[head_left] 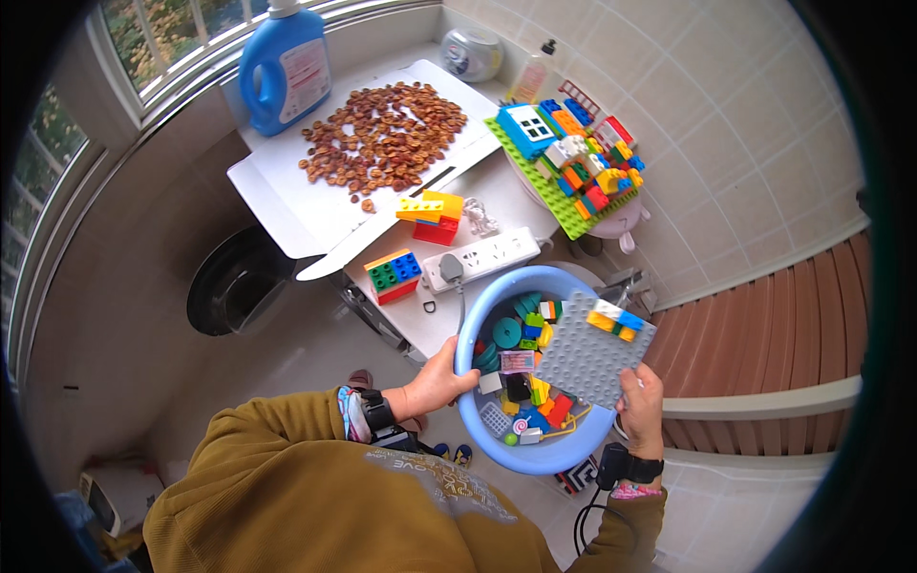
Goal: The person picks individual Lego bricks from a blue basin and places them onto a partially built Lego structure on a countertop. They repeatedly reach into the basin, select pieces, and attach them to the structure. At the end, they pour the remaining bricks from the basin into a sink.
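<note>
My left hand (437, 384) grips the left rim of a light blue basin (478, 307), thumb over the edge. Pinched at its lower right corner by my right hand (643, 409) is a grey studded building baseplate (581, 355), held tilted over the basin's right side. A few yellow, blue and white bricks (618, 321) sit near the plate's upper edge. Inside the basin lie loose toy bricks (559, 411) in many colours, a teal round piece (506, 332) and a small grey plate (495, 418). The baseplate hides part of the contents.
Behind the basin stand a white power strip (492, 256) with a plug and two small brick stacks (394, 277) (439, 218). A white board (272, 205) bears dried brown slices. A green baseplate (573, 227) with bricks, a blue detergent bottle (301, 72) and a black bin (205, 296) surround them.
</note>
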